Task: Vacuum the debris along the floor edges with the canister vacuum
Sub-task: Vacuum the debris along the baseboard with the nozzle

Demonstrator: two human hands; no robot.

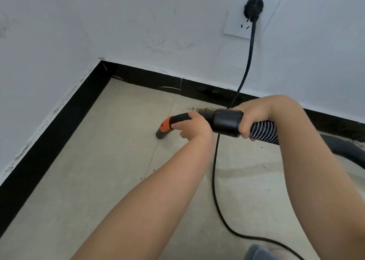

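Evenly, softly lit with faint shadows; bowed by wide-angle distortion at the edges; slightly soft throughout, blurred at bottom right.

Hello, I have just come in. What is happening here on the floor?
A person is vacuuming a tiled floor corner. The left hand grips the black curved handle near its orange part, and the right hand holds the cuff where the ribbed hose joins. The nozzle end points down at the tile, short of the brown debris lying along the black baseboard. The power cord runs from the wall socket across the floor.
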